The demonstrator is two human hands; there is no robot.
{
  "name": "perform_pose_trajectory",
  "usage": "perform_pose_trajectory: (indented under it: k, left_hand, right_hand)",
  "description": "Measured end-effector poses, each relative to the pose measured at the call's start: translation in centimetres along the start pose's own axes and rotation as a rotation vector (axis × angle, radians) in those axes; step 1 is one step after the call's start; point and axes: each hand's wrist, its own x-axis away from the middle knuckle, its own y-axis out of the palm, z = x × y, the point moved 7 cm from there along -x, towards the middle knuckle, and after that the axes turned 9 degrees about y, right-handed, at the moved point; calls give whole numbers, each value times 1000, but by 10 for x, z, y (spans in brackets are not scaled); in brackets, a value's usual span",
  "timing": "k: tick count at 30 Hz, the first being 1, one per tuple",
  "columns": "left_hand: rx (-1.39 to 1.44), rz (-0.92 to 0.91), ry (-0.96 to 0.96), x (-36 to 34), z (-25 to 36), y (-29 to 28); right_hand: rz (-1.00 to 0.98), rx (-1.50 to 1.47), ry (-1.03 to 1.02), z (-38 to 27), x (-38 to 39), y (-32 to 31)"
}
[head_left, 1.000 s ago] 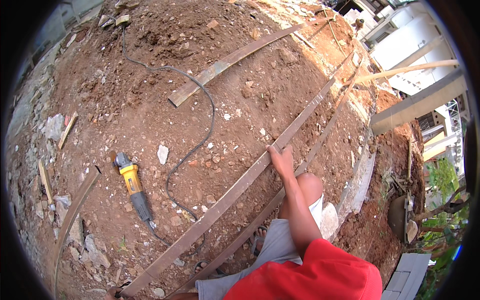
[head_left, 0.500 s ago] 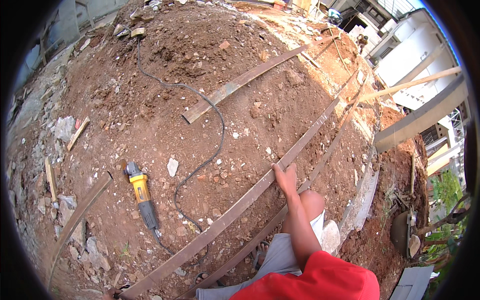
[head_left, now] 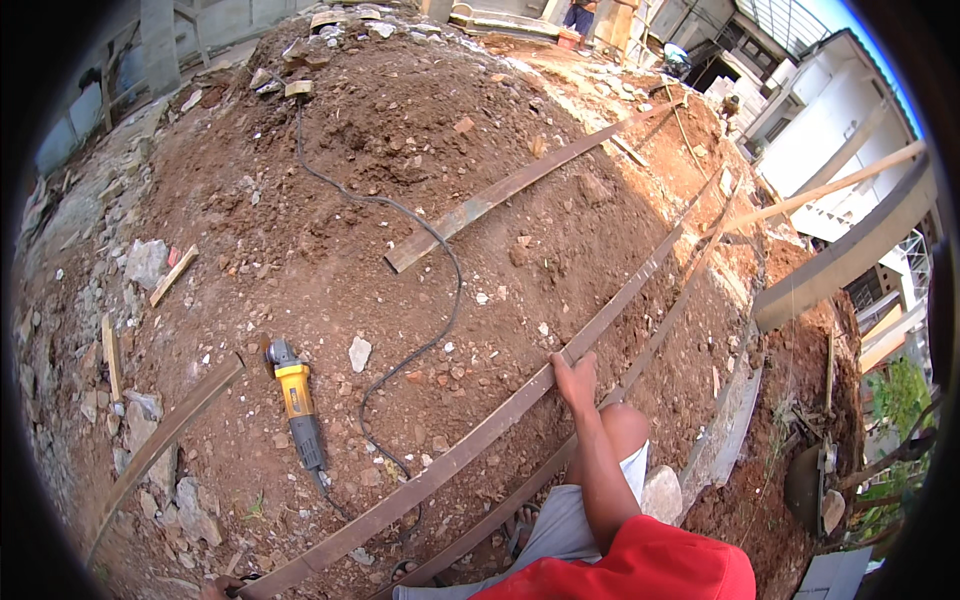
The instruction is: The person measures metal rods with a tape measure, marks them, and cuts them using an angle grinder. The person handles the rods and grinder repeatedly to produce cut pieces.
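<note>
Reddish, stony soil [head_left: 330,250] spreads across an outdoor site, a white building [head_left: 835,120] beyond. Running diagonally over it, the long brown bar [head_left: 415,491] is already in hand and looks whole; an angle grinder [head_left: 297,395] lies unheld beside it, and what remains cannot be told. The right hand [head_left: 574,380], forearm angled past the bent knee [head_left: 624,428], curls round the bar's middle; the left hand [head_left: 217,589] meets its near end, grip mostly hidden, closure unclear.
</note>
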Motion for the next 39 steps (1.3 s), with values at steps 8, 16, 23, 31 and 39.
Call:
perform_pose_trajectory:
  k: [8,16,23,31,39]
  left_hand:
    - [-5,6,26,3,0,-2]
    - [-17,17,41,6,2,-2]
    - [-30,21,55,8,-3,-4]
    - [-46,51,50,10,15,-9]
    - [21,35,-17,7,-11,-1]
  right_hand:
    - [24,-1,3,4,-1,2]
    - [24,-10,-17,6,-3,4]
    - [9,0,-28,6,-3,3]
    - [23,-4,-45,3,-3,1]
    - [11,-28,-23,-2,2,1]
